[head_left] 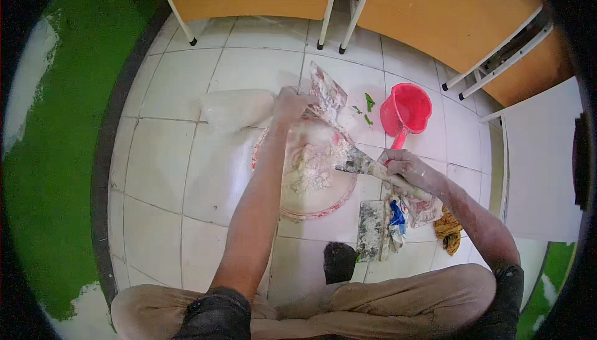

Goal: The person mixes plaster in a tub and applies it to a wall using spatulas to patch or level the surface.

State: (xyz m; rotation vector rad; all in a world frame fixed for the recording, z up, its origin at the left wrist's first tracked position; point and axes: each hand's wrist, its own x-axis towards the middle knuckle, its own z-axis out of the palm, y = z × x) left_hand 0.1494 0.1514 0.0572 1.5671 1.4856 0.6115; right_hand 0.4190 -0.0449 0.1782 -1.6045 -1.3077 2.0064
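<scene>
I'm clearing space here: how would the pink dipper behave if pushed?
The pink dipper looks like thin-walled plastic, so probably light and stiff. On smooth tiles it would likely slide; bumping its jutting handle might swivel it.

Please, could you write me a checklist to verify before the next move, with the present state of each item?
1. Left hand holds the smeared flat tool: ok.
2. Right hand grips the scraper: ok.
3. White mixture lies in the round red-rimmed tray: ok.
4. Pink dipper stands apart from the tray: ok.
5. Dipper holds water: cannot tell.
6. Floor near the dipper free of scraps: not ok; green scraps lie there.
</scene>
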